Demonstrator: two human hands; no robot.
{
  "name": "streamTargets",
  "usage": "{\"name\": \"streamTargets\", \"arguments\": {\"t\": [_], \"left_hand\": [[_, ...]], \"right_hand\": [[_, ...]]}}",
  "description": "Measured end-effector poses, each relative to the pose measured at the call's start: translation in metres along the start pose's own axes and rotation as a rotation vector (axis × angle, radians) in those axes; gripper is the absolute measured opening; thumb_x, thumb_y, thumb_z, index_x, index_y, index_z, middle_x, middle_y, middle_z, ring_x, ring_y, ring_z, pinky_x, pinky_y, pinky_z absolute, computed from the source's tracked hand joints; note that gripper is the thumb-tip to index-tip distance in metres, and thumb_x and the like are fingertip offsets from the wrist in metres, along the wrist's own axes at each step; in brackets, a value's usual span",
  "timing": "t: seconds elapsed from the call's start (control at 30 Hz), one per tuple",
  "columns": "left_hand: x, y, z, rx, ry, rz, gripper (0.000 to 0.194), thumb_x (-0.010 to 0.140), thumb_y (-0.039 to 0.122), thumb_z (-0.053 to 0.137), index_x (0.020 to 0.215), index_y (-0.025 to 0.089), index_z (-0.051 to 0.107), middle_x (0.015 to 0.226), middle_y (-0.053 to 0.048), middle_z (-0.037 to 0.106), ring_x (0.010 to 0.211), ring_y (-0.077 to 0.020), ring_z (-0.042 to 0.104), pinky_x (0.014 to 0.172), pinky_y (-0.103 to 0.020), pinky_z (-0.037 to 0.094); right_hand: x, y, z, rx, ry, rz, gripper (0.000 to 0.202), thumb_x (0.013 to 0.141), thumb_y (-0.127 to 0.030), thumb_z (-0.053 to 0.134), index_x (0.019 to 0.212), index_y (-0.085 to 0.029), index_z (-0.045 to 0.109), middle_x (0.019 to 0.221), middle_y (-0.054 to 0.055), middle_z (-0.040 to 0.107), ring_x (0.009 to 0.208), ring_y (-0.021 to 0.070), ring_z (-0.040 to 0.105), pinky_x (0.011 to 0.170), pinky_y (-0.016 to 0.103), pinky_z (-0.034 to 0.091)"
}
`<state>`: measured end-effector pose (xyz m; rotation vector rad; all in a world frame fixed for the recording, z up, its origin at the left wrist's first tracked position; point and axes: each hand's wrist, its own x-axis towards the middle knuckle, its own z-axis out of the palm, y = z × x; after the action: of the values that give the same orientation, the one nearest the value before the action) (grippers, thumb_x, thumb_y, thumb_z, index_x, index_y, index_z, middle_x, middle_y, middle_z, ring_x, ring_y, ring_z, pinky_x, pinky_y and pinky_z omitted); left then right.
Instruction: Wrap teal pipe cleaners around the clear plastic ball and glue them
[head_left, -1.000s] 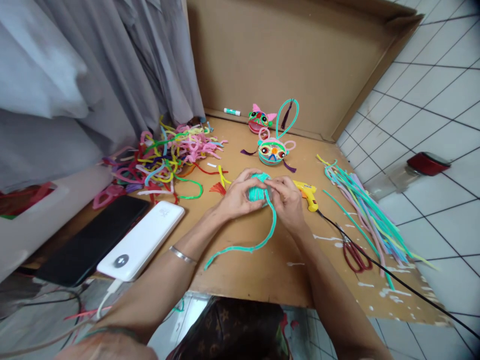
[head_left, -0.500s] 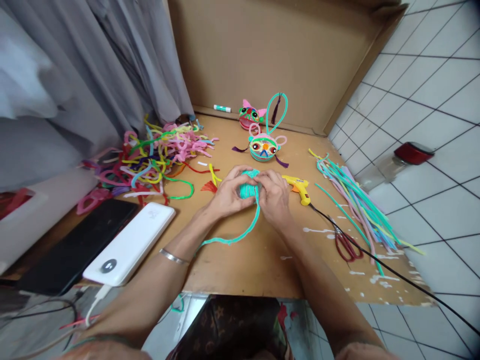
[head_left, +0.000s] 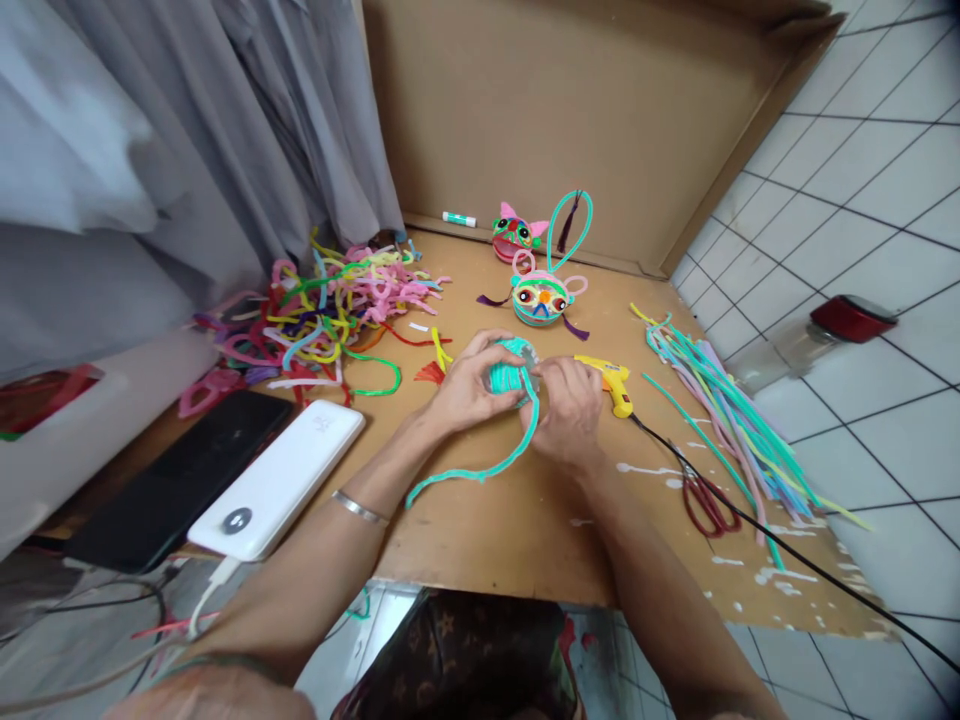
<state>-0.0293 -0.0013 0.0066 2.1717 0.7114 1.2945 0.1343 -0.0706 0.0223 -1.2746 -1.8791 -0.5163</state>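
- A small round form wound in teal pipe cleaner (head_left: 507,374) is held at the centre of the frame, between both hands, just above the cardboard work surface (head_left: 525,520).
- The left hand (head_left: 469,385) is curled around the left side of the form, fingers closed over its top and near edge.
- The right hand (head_left: 570,405) is closed against the right side of the form; fingertips are pressed to the wound strands, with the thumb side towards the left hand.
- A loose teal tail (head_left: 480,472) is seen running from the form down and to the lower left, lying on the surface below the left wrist.
- A yellow glue gun (head_left: 615,383) lies just right of the right hand, its black cord trailing to the lower right.
- Red scissors (head_left: 701,500) lie at right of centre, beside a bundle of straight pipe cleaners (head_left: 720,410).
- Two finished figures (head_left: 540,298) stand above the hands; a tangle of coloured pipe cleaners (head_left: 337,310) lies upper left.
- A white power bank (head_left: 277,478) and a black phone (head_left: 172,480) lie at lower left.
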Motion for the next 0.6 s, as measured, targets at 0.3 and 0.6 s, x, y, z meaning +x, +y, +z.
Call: {"name": "streamTargets", "arguments": {"t": [0.3,0.6], "left_hand": [[0.000,-0.001,0.002,0.011,0.021,0.028,0.035,0.076,0.037,0.075,0.105,0.019,0.069,0.130,-0.014,0.056,0.126,-0.0286,0.057,0.107,-0.046,0.048],[0.000,0.001,-0.001,0.074,-0.005,0.051,0.049,0.079,0.043,0.072,0.121,0.020,0.061,0.130,-0.014,0.057,0.124,-0.0285,0.057,0.106,-0.044,0.048]], "right_hand": [[-0.006,0.001,0.011,0.043,0.099,0.012,0.021,0.100,-0.024,0.049,0.087,-0.019,0.064,0.079,0.004,0.070,0.077,0.0177,0.061,0.072,0.032,0.040],[-0.007,0.002,0.010,0.068,0.048,0.048,0.025,0.102,-0.028,0.046,0.088,-0.021,0.066,0.083,0.005,0.071,0.081,0.0180,0.061,0.074,0.033,0.039]]}}
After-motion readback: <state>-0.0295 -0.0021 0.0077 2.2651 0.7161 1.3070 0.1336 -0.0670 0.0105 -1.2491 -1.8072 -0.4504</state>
